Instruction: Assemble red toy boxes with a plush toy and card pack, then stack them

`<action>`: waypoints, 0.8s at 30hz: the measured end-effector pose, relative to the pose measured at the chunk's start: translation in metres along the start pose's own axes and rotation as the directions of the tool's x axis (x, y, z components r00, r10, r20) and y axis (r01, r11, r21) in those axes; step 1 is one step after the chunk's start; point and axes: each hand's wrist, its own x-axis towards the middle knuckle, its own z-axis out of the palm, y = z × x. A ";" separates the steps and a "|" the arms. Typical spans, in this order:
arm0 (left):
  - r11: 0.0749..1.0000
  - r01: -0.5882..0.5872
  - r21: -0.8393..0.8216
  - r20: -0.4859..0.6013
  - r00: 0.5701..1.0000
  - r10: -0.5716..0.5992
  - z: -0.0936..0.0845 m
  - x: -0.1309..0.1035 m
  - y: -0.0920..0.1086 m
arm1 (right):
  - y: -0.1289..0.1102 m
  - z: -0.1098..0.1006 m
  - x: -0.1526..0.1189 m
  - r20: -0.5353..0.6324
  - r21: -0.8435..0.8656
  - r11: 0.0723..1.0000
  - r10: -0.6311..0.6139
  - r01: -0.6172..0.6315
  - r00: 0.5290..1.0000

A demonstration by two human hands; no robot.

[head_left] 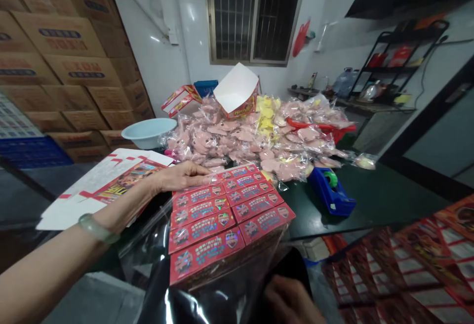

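Nearest of all, a bare forearm wearing a pale green bracelet (97, 230) reaches toward a block of red boxes (225, 210), stacked in two columns. The left hand (183, 176) lies on the block's far left corner, fingers stretched out; I cannot tell whether they pinch anything. At the block's near side, the right hand (292, 299) is blurred, its fingers looking curled; what they hold, if anything, is unclear.

Clear plastic (202, 306) wraps the block's near and left sides. I judge the step in hand to be fitting the bag around the boxes; the next move calls for steadying the rows while drawing the film evenly.

Beyond the block, pink packets (237, 141) cover the counter (374, 198). Right of it sits a blue tape dispenser (333, 198); left, flat cartons (74, 200).
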 end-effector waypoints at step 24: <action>0.948 -0.185 -0.257 -0.663 0.748 -0.034 0.061 -0.165 -0.042 | -0.184 -0.034 0.081 0.200 -0.401 0.688 -0.579 0.605 0.790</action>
